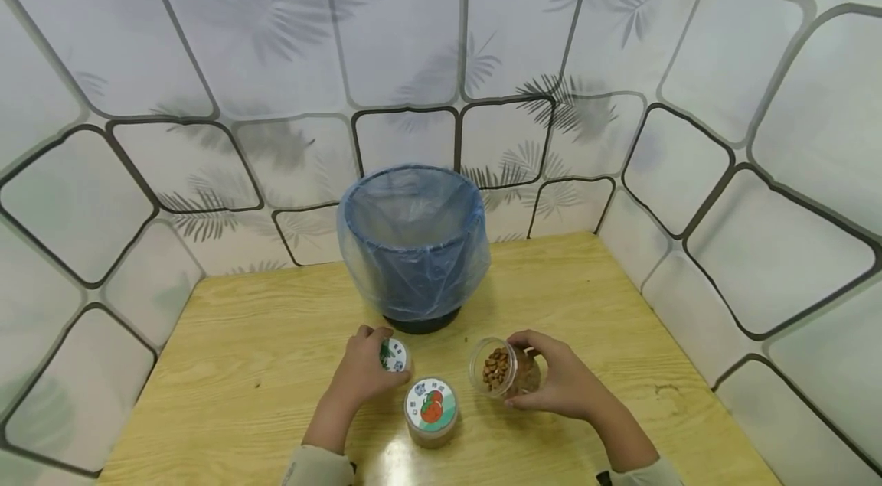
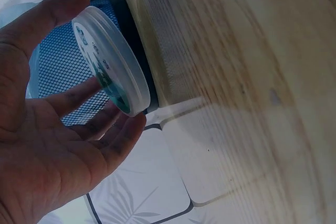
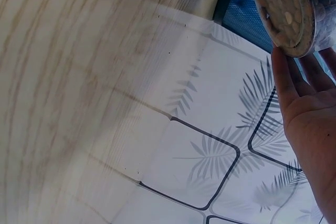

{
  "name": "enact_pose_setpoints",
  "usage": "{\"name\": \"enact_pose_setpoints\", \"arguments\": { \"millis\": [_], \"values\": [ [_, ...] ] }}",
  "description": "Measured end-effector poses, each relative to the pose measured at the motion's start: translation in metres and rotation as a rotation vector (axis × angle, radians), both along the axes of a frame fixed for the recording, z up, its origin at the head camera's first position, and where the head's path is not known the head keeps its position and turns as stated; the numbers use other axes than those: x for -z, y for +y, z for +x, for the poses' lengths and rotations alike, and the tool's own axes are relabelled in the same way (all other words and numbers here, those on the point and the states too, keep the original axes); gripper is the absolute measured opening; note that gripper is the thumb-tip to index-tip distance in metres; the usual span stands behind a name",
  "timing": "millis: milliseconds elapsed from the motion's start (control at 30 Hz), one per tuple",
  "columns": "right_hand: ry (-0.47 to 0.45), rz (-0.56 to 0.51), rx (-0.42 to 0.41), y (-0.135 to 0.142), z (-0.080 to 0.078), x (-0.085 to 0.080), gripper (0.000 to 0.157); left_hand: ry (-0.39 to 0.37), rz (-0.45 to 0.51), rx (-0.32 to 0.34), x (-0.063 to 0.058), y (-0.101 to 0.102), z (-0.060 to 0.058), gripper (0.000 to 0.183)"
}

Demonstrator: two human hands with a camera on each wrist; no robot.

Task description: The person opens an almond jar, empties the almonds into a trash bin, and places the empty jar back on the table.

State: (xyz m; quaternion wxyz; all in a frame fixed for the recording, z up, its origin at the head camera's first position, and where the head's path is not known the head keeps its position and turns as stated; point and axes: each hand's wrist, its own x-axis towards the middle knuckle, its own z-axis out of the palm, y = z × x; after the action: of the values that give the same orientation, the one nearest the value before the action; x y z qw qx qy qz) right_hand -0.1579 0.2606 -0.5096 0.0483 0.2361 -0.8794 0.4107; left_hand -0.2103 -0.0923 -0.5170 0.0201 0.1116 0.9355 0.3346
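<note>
My left hand (image 1: 367, 367) pinches a round plastic lid (image 2: 113, 61) by its edge, thumb on one side and fingers on the other. A printed label with green marks covers the lid's top. In my right hand (image 1: 554, 375) is a clear plastic jar (image 1: 498, 370), tilted so its uncovered mouth faces left. Brown nuts, like almonds, show inside it. The right wrist view catches the jar's bottom (image 3: 286, 17) with the nuts against it, fingers around its side. Between the hands a second jar (image 1: 431, 411) stands upright, its lid on, with a red tomato-like picture on the label.
Behind the hands a dark mesh bin (image 1: 413, 279) lined with a blue plastic bag (image 1: 475, 241) stands near the back wall. The wood-grain table (image 1: 262, 340) is bounded by patterned walls (image 1: 406, 34) at the back and sides.
</note>
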Motion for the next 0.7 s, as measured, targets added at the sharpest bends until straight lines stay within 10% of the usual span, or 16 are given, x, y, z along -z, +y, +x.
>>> {"name": "enact_pose_setpoints", "arguments": {
  "millis": [700],
  "values": [
    [-0.006, 0.003, 0.005, 0.0001, 0.0000, 0.0008, 0.078, -0.040, -0.043, 0.040, 0.0072, -0.0021, -0.0028, 0.079]
  ]
}}
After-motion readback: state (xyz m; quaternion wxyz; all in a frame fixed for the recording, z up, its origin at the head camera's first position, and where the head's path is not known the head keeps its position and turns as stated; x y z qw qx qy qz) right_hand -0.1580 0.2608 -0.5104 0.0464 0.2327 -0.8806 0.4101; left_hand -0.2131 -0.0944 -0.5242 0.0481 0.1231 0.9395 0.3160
